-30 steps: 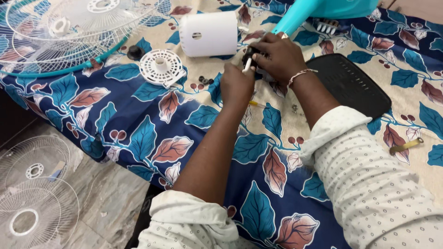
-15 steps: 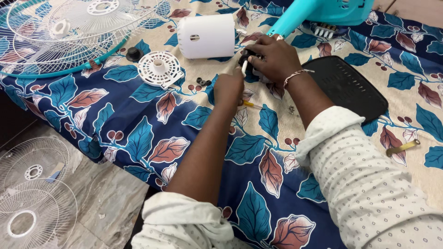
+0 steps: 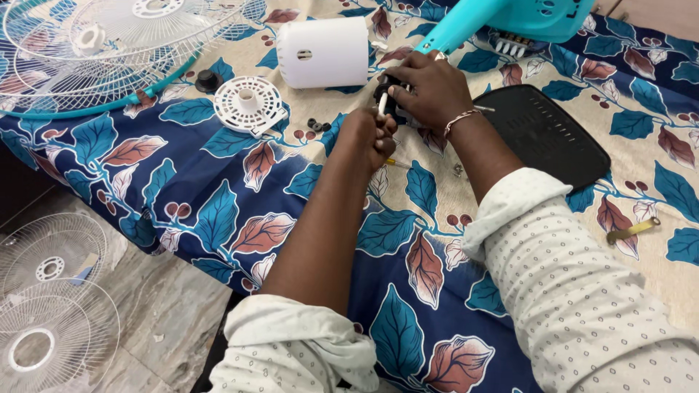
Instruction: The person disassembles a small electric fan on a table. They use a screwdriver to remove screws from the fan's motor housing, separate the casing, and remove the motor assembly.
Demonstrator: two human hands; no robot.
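- The left hand [image 3: 368,135], just above the middle of the frame, is curled into a fist around a thin white-tipped tool [image 3: 381,104] that points up toward the other hand.
- The right hand [image 3: 429,87], touching the left from the upper right, has its fingers closed on a small black part [image 3: 384,93]; how much of that part it covers cannot be told.
- Both hands work over a tablecloth [image 3: 218,211] printed with blue and rust leaves on dark blue and cream.
- A turquoise fan neck [image 3: 455,28] runs from just above the right hand to the upper right edge of the frame.
- A white plastic cover [image 3: 324,52] lies on its side just left of the hands, in the upper middle.
- A round white slotted disc [image 3: 247,105] lies left of the cover, with a black knob [image 3: 209,80] beside it.
- A wire fan guard with a turquoise rim [image 3: 87,51] fills the upper left.
- A black flat plate [image 3: 550,135] lies right of the right wrist.
- A small brass-coloured strip [image 3: 632,230] lies at the right edge.
- Two more white fan guards [image 3: 51,306] lie on the floor at the lower left.
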